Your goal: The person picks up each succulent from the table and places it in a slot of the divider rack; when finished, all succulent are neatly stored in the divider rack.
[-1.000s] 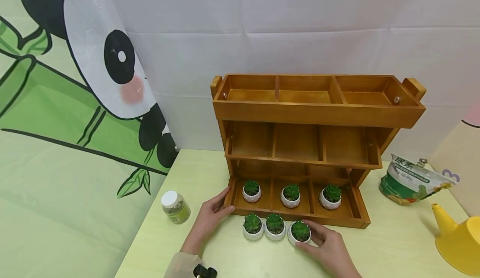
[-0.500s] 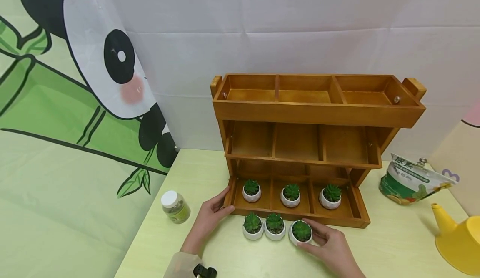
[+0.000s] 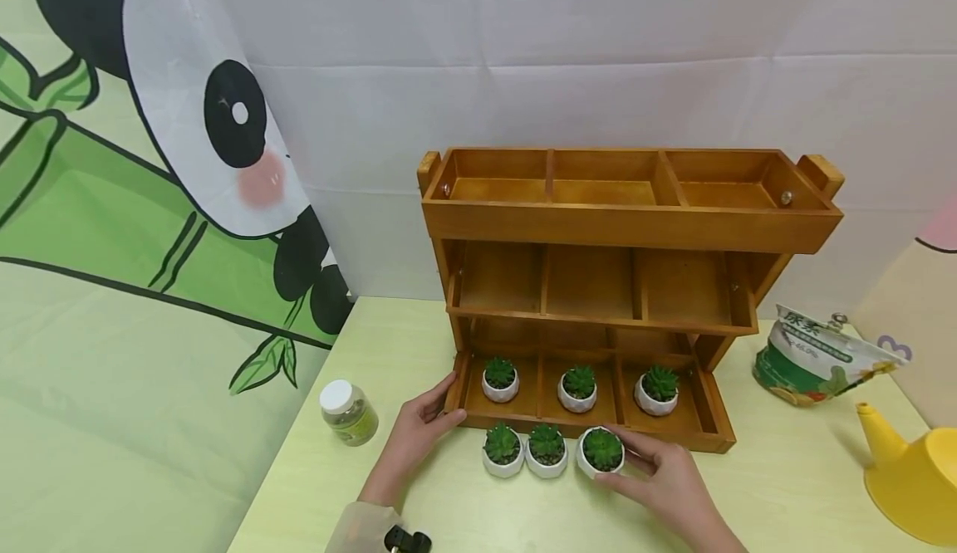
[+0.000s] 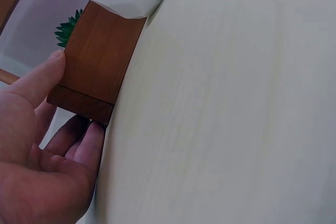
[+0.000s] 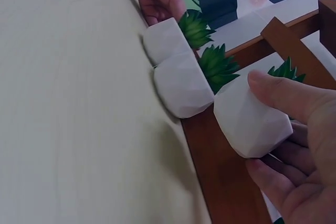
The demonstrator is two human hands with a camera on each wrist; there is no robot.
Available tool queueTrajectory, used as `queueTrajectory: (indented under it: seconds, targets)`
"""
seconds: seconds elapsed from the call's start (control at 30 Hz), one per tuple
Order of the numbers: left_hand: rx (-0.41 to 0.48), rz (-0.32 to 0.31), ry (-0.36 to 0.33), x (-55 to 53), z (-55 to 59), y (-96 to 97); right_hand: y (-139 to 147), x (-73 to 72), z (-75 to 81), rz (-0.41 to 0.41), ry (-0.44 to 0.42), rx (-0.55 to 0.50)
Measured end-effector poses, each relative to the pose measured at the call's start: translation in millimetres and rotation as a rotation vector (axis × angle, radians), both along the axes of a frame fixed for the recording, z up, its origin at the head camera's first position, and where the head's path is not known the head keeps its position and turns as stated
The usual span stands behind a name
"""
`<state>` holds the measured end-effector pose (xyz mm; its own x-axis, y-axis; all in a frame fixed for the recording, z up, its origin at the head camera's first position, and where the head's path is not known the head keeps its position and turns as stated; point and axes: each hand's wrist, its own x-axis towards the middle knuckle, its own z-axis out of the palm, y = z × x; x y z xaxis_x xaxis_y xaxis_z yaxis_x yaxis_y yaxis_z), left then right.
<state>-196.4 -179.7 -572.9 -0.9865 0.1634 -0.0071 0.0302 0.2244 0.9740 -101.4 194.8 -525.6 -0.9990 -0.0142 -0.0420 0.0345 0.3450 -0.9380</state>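
held pot (image 5: 247, 121), now higher (whole rosette (image 3: 602, 449): head view)

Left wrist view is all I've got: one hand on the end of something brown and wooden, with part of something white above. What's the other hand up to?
Observer: The right hand is holding a small succulent in a white pot, with the thumb on one side and fingers on the other.

Visitor: Oh, lovely! And what does that wooden end belong to?

Observer: A three-tier wooden shelf, as the head view shows.

Visitor: Is anything standing on it?

Observer: Yes, the bottom tier has three potted succulents, one in each of its compartments.
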Motion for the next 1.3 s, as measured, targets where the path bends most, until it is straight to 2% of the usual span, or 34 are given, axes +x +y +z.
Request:
queueTrajectory:
  seconds: [0.17, 0.3, 0.7, 1.0, 1.3]
  targets:
    - [-0.003, 0.002, -0.003, 0.2, 0.3, 0.1, 1.4, -2.1, 11.6, 0.021, 0.006, 0.020]
    - [-0.008, 0.002, -0.003, -0.3, 0.6, 0.4, 2.0, -4.2, 19.0, 0.043, 0.046, 0.029]
    - [-0.004, -0.003, -0.002, -1.8, -0.4, -0.3, 0.6, -13.5, 32.8, 0.071, 0.107, 0.041]
    - [0.026, -0.006, -0.010, -0.8, 0.9, 0.1, -3.6, -23.0, 48.7, 0.104, 0.255, 0.160]
    - [0.027, 0.000, -0.009, -0.6, -0.1, -0.2, -11.4, -32.9, 69.9, 0.155, 0.305, 0.126]
